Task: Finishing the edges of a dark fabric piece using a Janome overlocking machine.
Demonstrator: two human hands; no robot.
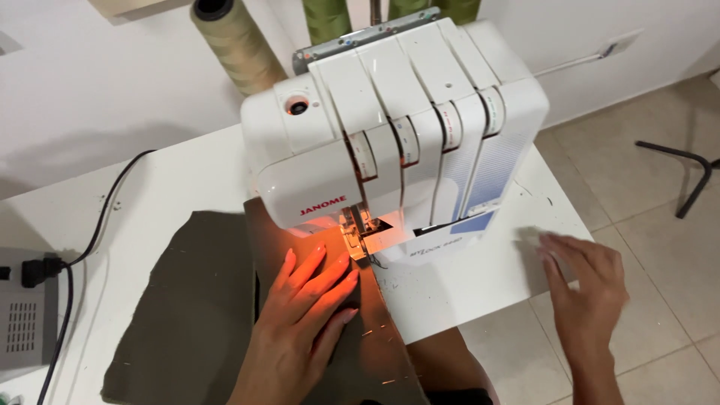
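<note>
A white overlock sewing machine (390, 127) stands on a white table (480, 277). Dark olive-grey fabric (195, 315) lies flat in front of it, one edge running under the lit presser foot (356, 238). My left hand (304, 315) rests flat on the fabric, fingers spread and pointing at the presser foot, lit orange by the machine's lamp. My right hand (585, 285) hovers blurred over the table's right edge, fingers apart and holding nothing.
Beige (240, 45) and green (326, 19) thread cones stand behind the machine. A black cable (97, 225) runs to a plug and a grey box (26, 315) at the left. Tiled floor (660, 247) and a black furniture leg (694, 180) lie to the right.
</note>
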